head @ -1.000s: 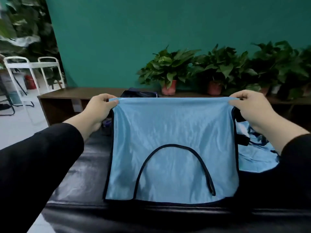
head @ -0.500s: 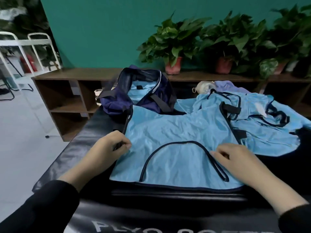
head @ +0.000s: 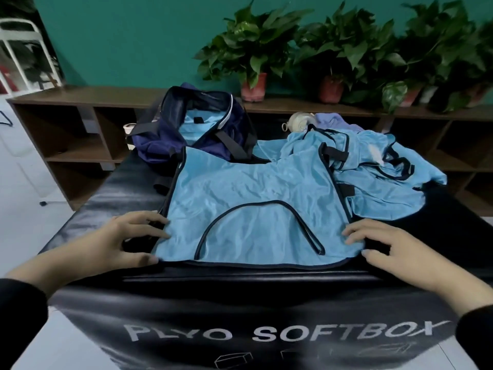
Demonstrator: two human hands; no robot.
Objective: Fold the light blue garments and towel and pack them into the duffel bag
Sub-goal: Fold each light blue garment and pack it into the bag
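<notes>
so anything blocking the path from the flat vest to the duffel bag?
Nothing visible. The flat vest lies right in front of the duffel bag, whose mouth is open, with blue fabric already inside. The garment pile sits off to the right.

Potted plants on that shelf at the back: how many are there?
3 pots show clearly: the left pot, the middle pot, and the right pot. Leaves at the far right may hide more.

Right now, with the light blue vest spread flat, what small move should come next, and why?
Probably fold one side over. The light blue black-trimmed vest lies flat on the black padded box, with the left hand and right hand at its near corners, fingers spread.
</notes>
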